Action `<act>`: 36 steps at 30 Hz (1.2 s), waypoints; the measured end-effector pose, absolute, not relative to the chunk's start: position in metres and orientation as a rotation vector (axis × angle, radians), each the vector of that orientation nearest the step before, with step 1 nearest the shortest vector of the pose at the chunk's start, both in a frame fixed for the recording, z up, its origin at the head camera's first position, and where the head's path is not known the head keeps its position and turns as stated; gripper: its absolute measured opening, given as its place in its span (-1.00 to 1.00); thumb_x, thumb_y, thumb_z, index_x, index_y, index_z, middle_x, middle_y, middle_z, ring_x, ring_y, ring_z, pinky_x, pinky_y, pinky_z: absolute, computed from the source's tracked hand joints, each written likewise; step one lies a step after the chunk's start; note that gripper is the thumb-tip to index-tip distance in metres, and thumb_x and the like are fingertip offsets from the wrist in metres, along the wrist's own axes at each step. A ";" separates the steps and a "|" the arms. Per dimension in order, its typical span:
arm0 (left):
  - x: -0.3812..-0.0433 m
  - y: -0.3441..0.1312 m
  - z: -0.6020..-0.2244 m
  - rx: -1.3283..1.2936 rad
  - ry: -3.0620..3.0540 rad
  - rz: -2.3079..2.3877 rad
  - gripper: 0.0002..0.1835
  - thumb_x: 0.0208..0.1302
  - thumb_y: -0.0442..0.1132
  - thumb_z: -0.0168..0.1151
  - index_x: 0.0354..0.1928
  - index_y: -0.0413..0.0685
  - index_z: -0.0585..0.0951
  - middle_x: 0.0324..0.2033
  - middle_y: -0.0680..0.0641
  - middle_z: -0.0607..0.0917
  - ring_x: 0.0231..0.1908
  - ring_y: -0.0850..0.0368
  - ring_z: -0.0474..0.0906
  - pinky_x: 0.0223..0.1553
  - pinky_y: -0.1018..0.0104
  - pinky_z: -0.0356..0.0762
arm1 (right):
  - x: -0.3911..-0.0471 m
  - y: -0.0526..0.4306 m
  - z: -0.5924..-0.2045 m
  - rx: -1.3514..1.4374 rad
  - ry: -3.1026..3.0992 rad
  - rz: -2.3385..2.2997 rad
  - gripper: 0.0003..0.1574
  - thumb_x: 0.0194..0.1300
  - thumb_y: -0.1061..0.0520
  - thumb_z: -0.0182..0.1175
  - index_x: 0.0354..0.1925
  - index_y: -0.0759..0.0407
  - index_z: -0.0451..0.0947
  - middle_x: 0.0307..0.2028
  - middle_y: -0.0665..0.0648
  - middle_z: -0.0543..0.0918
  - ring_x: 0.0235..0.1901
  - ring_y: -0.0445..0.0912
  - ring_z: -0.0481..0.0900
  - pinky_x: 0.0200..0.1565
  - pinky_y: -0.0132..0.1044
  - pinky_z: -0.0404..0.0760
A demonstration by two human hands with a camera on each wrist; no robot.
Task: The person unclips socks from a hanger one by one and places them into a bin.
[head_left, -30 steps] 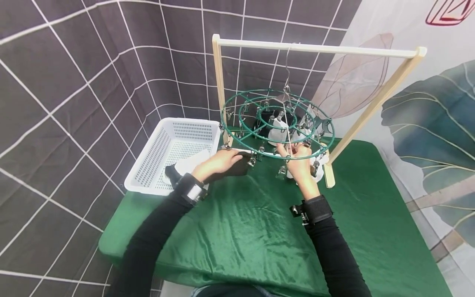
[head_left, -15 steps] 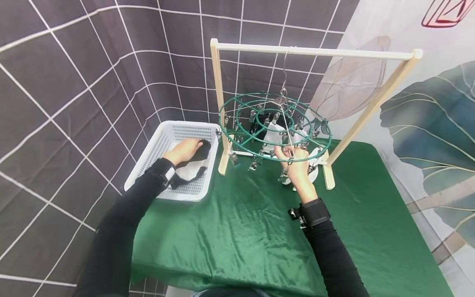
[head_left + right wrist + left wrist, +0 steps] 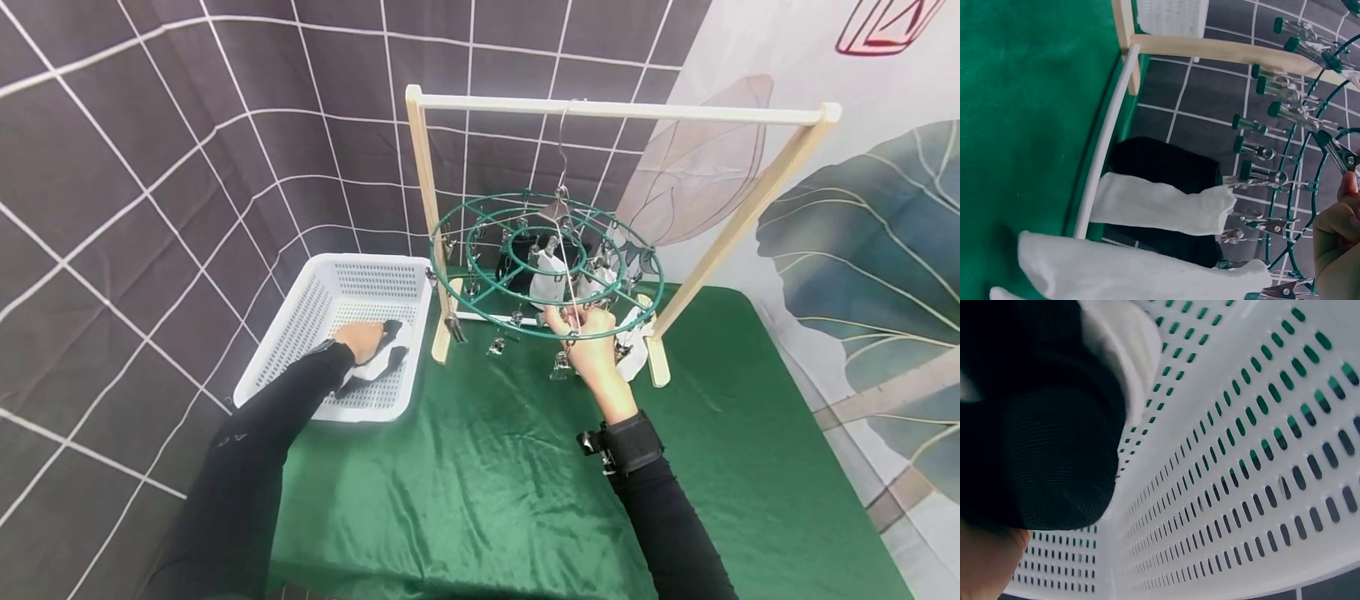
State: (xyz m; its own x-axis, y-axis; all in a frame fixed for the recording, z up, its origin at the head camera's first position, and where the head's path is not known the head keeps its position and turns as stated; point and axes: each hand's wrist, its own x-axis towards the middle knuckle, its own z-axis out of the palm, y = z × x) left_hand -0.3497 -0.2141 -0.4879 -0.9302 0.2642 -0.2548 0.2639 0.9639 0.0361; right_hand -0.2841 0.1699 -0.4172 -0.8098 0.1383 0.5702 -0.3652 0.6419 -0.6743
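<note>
My left hand (image 3: 360, 340) is down in the white basket (image 3: 249, 377), right against a black sock (image 3: 1060, 469). That sock covers most of the fingers in the left wrist view, and I cannot tell whether they grip it. White cloth (image 3: 1138, 350) lies beside it. My right hand (image 3: 596, 346) is raised to the near side of the green ring-shaped hanger (image 3: 495, 320). In the right wrist view, its thumb and finger pinch a metal clip (image 3: 1342, 153). White socks (image 3: 1160, 203) and black socks (image 3: 1166, 159) hang from other clips nearby.
A wooden stand (image 3: 738, 229) with a white top bar (image 3: 622, 108) carries the hanger by its hook (image 3: 561, 146). Several loose clips (image 3: 497, 345) dangle around the rings. Green cloth (image 3: 480, 483) covers the table, and a grey grid curtain (image 3: 337, 150) hangs behind.
My left hand has moved left from beside the hanger with a black sock, over the basket and then down into it. The right hand stays at the hanger's near rim.
</note>
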 end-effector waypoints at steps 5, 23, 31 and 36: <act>-0.350 -0.213 -0.494 0.153 2.798 0.162 -0.38 0.62 -0.05 -0.43 0.30 -0.41 0.42 0.17 -0.46 0.59 0.25 -0.39 0.51 0.32 -0.15 0.45 | -0.284 0.169 -0.416 0.190 -2.285 1.105 -0.55 0.18 -0.01 0.33 -0.68 0.26 0.59 -0.79 0.13 0.53 -0.68 -0.08 0.43 -0.49 -0.27 0.37; -0.354 -0.222 -0.498 0.249 2.707 0.094 -0.43 0.57 -0.18 -0.33 0.42 -0.48 0.21 0.23 -0.51 0.51 0.27 -0.42 0.47 0.31 -0.19 0.44 | -0.283 0.169 -0.414 0.180 -2.304 1.067 -0.49 0.15 -0.02 0.33 -0.77 0.20 0.44 -0.80 0.04 0.42 -0.68 -0.07 0.37 -0.48 -0.20 0.37; -0.356 -0.223 -0.487 0.291 2.681 0.161 -0.39 0.60 -0.08 -0.37 0.38 -0.48 0.28 0.29 -0.49 0.46 0.34 -0.42 0.39 0.39 -0.19 0.34 | -0.283 0.171 -0.413 0.268 -2.299 1.016 -0.54 0.21 0.03 0.25 -0.71 0.25 0.44 -0.77 0.16 0.44 -0.68 -0.05 0.32 -0.50 -0.25 0.28; -0.358 -0.226 -0.477 0.411 2.743 0.153 -0.47 0.63 -0.09 -0.31 0.16 -0.44 0.49 0.11 -0.44 0.62 0.19 -0.38 0.54 0.28 -0.18 0.45 | -0.282 0.174 -0.415 0.277 -2.305 0.990 -0.59 0.23 0.09 0.27 -0.65 0.30 0.51 -0.72 0.23 0.54 -0.66 -0.05 0.40 -0.48 -0.25 0.36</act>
